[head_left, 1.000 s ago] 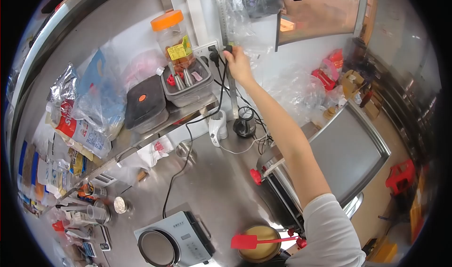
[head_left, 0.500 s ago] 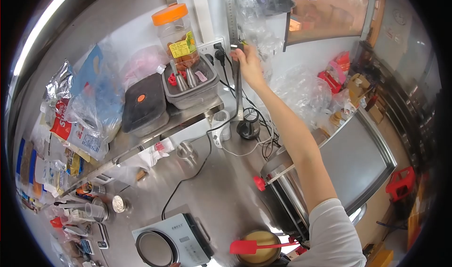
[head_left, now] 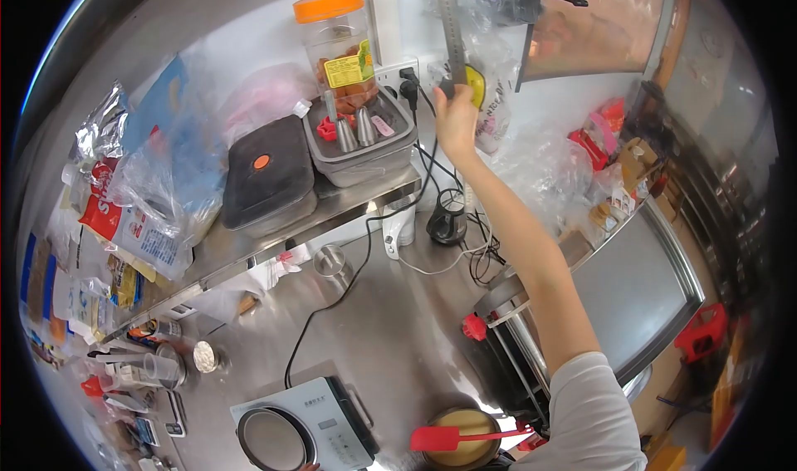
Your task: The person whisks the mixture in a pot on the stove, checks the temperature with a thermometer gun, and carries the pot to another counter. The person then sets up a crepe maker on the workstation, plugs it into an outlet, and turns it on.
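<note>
My right hand (head_left: 457,126) is raised to the wall, its fingers closed at a small dark item (head_left: 448,87) whose kind I cannot make out. A yellow rounded piece (head_left: 476,86) shows right beside the fingers. Just above, a long steel ruler-like strip (head_left: 449,26) hangs down the wall. Of my left hand (head_left: 310,467), only a fingertip shows at the bottom edge, by a round pan (head_left: 272,439) on a white electric cooker (head_left: 332,421). A red spatula (head_left: 440,439) lies across a pot of yellow liquid (head_left: 465,452).
A steel shelf (head_left: 349,209) carries lidded tubs, piping nozzles (head_left: 365,127) and an orange-topped jar (head_left: 342,51). Power cords (head_left: 332,313) run over the steel counter (head_left: 378,321). A lidded appliance (head_left: 635,284) stands under my right arm. Plastic bags (head_left: 548,164) hang behind it.
My view has shifted slightly, and fixed things appear a little farther right near the top. The yellow piece beside my right hand now shows much more. My left fingertip stays by the pan.
</note>
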### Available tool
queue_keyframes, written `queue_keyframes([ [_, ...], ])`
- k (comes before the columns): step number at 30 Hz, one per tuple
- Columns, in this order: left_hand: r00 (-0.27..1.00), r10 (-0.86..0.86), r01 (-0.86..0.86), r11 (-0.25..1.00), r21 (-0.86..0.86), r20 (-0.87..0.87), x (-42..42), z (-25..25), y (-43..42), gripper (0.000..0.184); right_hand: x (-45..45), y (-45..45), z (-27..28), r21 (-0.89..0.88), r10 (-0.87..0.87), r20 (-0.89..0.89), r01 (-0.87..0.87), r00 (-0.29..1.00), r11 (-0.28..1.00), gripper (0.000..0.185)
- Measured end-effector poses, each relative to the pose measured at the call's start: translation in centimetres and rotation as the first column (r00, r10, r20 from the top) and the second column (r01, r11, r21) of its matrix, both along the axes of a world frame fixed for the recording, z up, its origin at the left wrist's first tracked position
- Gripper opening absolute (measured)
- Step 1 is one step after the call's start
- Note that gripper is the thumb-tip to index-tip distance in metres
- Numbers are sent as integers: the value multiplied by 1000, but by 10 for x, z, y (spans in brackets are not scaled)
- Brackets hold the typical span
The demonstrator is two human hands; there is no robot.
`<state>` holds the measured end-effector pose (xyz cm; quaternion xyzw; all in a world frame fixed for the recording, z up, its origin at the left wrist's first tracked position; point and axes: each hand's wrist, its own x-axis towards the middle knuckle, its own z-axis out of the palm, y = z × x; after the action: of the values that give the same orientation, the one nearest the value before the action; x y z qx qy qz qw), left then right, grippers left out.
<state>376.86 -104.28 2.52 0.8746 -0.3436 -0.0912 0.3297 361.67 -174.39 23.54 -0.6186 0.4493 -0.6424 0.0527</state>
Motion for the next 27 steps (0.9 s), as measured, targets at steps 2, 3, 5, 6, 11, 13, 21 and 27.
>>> queue_keyframes([
  [2, 1000, 3, -3, 1000, -3, -1, 0, -2, 2, 33, -5, 1, -3, 10, -71, -13, 71, 997, 997, 36],
  [3, 1000, 6, -6, 1000, -5, 1, -1, 0, 2, 33, -8, -2, -8, 16, -106, -26, 107, 994, 994, 36],
  [5, 1000, 5, -5, 1000, -14, 10, -2, -2, 3, 32, -14, -4, -11, 15, -134, -48, 135, 990, 991, 36],
  [6, 1000, 3, -3, 1000, -20, 16, -2, -4, 4, 32, -16, -3, -12, 9, -127, -57, 128, 990, 992, 36],
  [11, 998, -46, 47, 998, -28, 50, -2, -13, 5, 29, -15, -12, -24, -46, 42, -88, -46, 995, 998, 36],
  [13, 996, -57, 61, 997, -49, 69, -3, -16, 2, 30, -11, -11, -20, -56, 112, -76, -116, 991, 992, 34],
  [21, 992, -102, 104, 995, -13, 68, -9, -17, -9, 28, 1, -41, -33, -114, 419, 187, -404, 889, 908, 35],
  [27, 980, -171, 167, 985, 53, 104, -9, -24, -19, 28, -5, -30, -26, -17, 215, -4, -215, 977, 976, 32],
])
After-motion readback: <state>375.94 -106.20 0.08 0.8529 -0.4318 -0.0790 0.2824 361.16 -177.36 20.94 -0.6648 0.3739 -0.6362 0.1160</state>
